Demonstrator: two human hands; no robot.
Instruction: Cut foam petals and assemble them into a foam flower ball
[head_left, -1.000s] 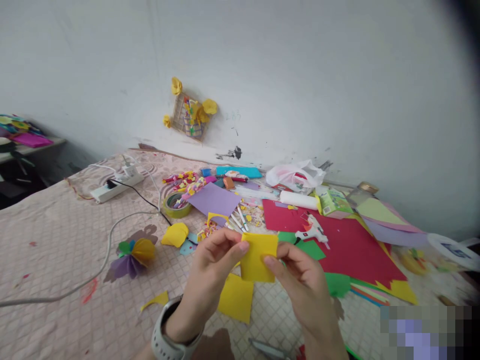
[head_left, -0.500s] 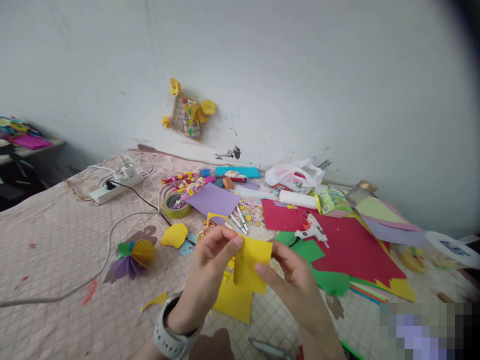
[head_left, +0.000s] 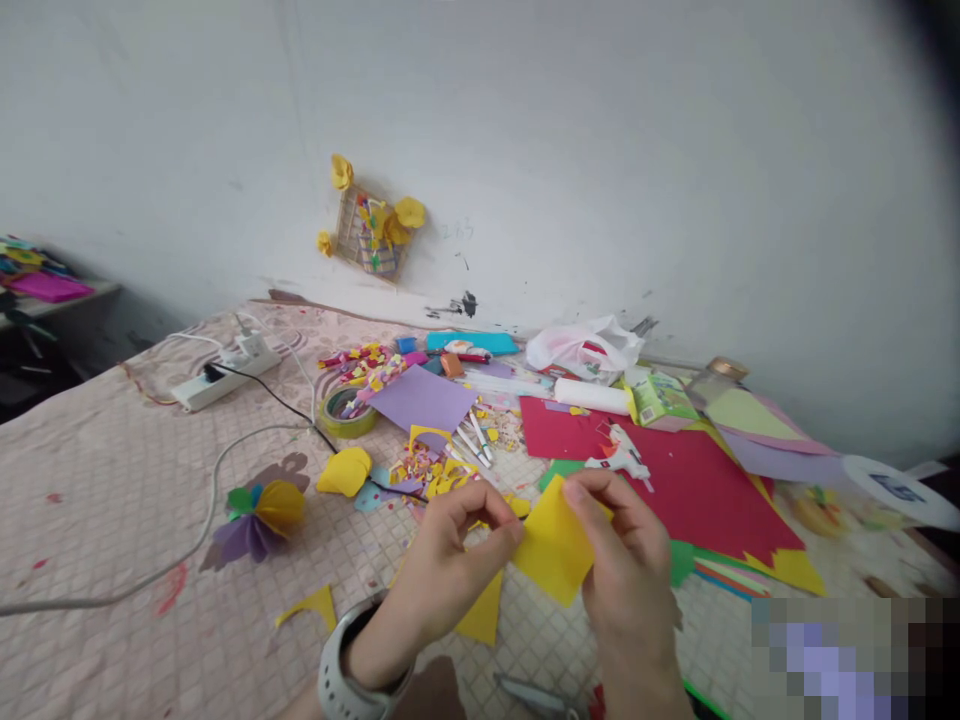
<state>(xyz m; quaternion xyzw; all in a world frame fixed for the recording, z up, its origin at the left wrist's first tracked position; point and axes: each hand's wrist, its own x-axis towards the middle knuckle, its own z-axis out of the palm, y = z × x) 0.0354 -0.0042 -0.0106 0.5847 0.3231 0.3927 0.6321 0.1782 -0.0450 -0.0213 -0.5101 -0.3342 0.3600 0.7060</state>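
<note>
A small yellow square of craft sheet (head_left: 553, 550) is held up in front of me, tilted with a corner pointing down. My right hand (head_left: 628, 550) grips its upper right part, thumb in front and fingers behind. At its left corner, my left hand (head_left: 454, 560) pinches with thumb and index finger. Below my left hand another yellow piece (head_left: 482, 612) lies partly hidden on the table. Scissors (head_left: 536, 692) rest near the front edge, their handles mostly covered by my right arm. A curved yellow scrap (head_left: 311, 605) lies left of my watch.
A white glue gun (head_left: 621, 455) lies on red sheets (head_left: 690, 500). A colourful paper flower (head_left: 262, 520) sits left. Tape (head_left: 347, 415), a purple sheet (head_left: 424, 398) and yellow scraps are behind my hands. A power strip (head_left: 225, 378) trails cables across the cloth.
The yellow square has moved right and turned from nearly upright to cornerwise. My right hand's grip has shifted to its upper part, and my left hand has moved from its top to its left corner.
</note>
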